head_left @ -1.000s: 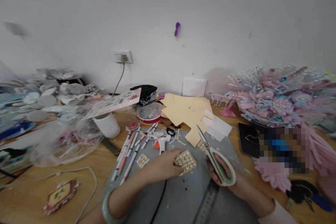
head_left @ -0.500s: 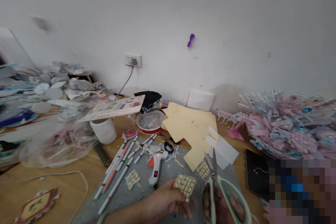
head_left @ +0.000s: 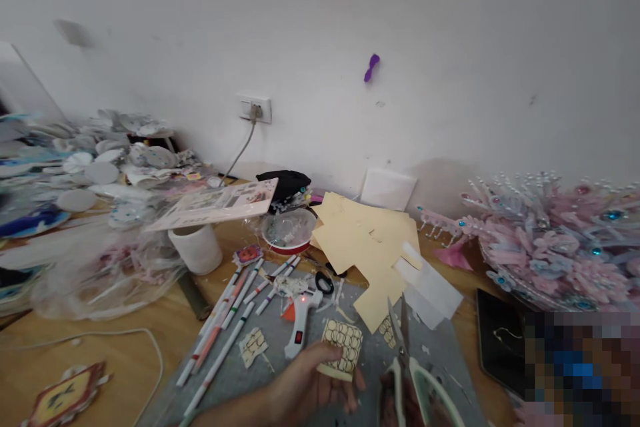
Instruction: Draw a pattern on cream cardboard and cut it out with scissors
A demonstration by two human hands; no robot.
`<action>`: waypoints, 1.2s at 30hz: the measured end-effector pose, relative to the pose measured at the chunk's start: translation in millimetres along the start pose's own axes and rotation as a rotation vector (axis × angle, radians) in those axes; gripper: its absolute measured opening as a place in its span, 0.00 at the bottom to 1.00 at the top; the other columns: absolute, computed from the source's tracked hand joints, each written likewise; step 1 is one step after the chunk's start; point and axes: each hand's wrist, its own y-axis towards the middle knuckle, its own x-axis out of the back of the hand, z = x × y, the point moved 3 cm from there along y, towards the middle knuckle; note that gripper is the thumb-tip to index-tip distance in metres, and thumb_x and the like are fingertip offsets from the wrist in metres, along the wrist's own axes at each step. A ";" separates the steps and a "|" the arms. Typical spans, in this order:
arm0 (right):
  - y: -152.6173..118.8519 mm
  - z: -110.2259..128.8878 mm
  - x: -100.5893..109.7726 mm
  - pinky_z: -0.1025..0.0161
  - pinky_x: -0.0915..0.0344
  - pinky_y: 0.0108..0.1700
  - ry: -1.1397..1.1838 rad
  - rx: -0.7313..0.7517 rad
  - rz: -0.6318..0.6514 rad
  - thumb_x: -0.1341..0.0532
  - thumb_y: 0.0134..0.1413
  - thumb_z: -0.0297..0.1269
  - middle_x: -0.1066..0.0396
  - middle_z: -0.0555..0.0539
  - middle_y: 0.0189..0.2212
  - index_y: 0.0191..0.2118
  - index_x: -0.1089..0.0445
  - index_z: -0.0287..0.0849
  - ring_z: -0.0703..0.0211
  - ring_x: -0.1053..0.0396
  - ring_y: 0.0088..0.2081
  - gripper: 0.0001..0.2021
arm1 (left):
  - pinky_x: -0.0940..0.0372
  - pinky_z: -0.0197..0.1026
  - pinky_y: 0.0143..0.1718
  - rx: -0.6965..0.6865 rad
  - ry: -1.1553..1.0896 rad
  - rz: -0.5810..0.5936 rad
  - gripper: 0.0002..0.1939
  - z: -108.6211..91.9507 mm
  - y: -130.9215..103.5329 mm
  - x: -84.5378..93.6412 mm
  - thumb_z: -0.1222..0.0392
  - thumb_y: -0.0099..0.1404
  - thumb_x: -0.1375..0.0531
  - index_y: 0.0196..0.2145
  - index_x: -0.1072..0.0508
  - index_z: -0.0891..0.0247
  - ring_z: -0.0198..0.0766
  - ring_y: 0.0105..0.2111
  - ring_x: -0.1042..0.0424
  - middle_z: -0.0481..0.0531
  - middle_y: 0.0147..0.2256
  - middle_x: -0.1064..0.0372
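My left hand point(head_left: 305, 380) grips a small cream card point(head_left: 342, 348) printed with rows of dark circles, the thumb on top and the fingers beneath. To its right, my right hand point(head_left: 407, 400) is closed on scissors point(head_left: 401, 350) with pale green-white handles; their blades point up and away, slightly parted. The blades do not touch the held card. Another circle-patterned piece point(head_left: 387, 331) lies partly behind the blades. A similar patterned scrap point(head_left: 254, 347) rests on the grey mat point(head_left: 230, 400), left of a white glue gun point(head_left: 301, 323) with a red light.
Striped sticks point(head_left: 220, 360) lie left of the glue gun. Cream sheets point(head_left: 363, 233) and white paper point(head_left: 435, 290) are behind the scissors. A white cup point(head_left: 196, 250), a clear-lidded round container point(head_left: 289, 230), a dark tablet-like object point(head_left: 500, 340) and pink-blue decorations point(head_left: 555, 247) surround the mat.
The held card has moved left and now faces up more fully, tilted differently in my left hand. The scissors have shifted slightly down. The camera view has turned a little.
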 end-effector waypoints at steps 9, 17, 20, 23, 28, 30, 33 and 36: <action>-11.5 10.9 -36.8 0.67 0.40 0.25 0.016 0.003 -0.103 0.27 0.26 0.44 0.29 0.46 0.35 0.42 0.30 0.48 0.61 0.32 0.27 0.29 | 0.41 0.35 0.26 -0.024 -0.005 0.048 0.17 -2.5 -1.9 1.6 0.54 0.53 0.44 0.27 0.26 0.74 0.36 0.22 0.31 0.57 0.26 0.29; -29.7 37.1 -68.5 0.65 0.44 0.27 -0.001 0.223 -0.228 0.39 0.46 0.46 0.31 0.44 0.32 0.40 0.28 0.39 0.66 0.42 0.23 0.18 | 0.41 0.35 0.26 -0.018 0.062 0.031 0.17 0.2 -4.9 1.9 0.53 0.54 0.45 0.28 0.27 0.73 0.36 0.22 0.31 0.57 0.26 0.28; -27.7 36.0 -73.4 0.64 0.44 0.28 0.040 0.215 -0.175 0.44 0.50 0.49 0.32 0.43 0.32 0.40 0.29 0.38 0.64 0.42 0.24 0.20 | 0.41 0.36 0.27 -0.024 0.064 0.034 0.17 2.5 -5.0 0.7 0.53 0.52 0.44 0.28 0.27 0.72 0.36 0.22 0.31 0.56 0.26 0.28; -27.5 31.7 -78.0 0.64 0.45 0.28 0.050 0.201 -0.128 0.45 0.51 0.51 0.32 0.43 0.31 0.38 0.30 0.39 0.63 0.42 0.24 0.20 | 0.41 0.36 0.27 -0.013 0.074 0.048 0.19 4.8 -5.1 -1.0 0.51 0.51 0.45 0.27 0.28 0.74 0.37 0.22 0.31 0.58 0.26 0.29; -28.2 27.2 -84.4 0.64 0.46 0.27 0.042 0.229 -0.119 0.45 0.51 0.52 0.31 0.44 0.32 0.38 0.30 0.38 0.65 0.42 0.23 0.20 | 0.41 0.37 0.28 -0.015 0.059 0.062 0.21 4.5 -4.9 -1.3 0.48 0.52 0.47 0.29 0.29 0.71 0.36 0.21 0.31 0.56 0.26 0.28; -27.8 27.2 -86.1 0.65 0.47 0.27 0.047 0.243 -0.139 0.45 0.51 0.51 0.32 0.45 0.29 0.37 0.30 0.38 0.66 0.43 0.22 0.19 | 0.41 0.37 0.29 -0.013 0.033 0.079 0.20 4.0 -5.3 -1.1 0.47 0.53 0.47 0.30 0.30 0.70 0.37 0.21 0.31 0.56 0.25 0.28; -26.7 27.2 -88.6 0.66 0.50 0.24 0.042 0.237 -0.141 0.43 0.49 0.52 0.34 0.47 0.25 0.36 0.30 0.38 0.67 0.45 0.20 0.20 | 0.41 0.38 0.29 -0.036 0.002 0.113 0.20 2.2 -6.9 -2.5 0.47 0.55 0.47 0.31 0.31 0.70 0.39 0.22 0.30 0.58 0.26 0.28; -26.0 24.7 -88.5 0.66 0.52 0.23 0.021 0.214 -0.143 0.41 0.48 0.52 0.34 0.47 0.26 0.36 0.29 0.37 0.69 0.46 0.19 0.20 | 0.41 0.38 0.29 -0.106 0.003 0.104 0.19 -1.6 -9.1 -4.3 0.48 0.56 0.47 0.32 0.31 0.70 0.39 0.23 0.30 0.59 0.27 0.28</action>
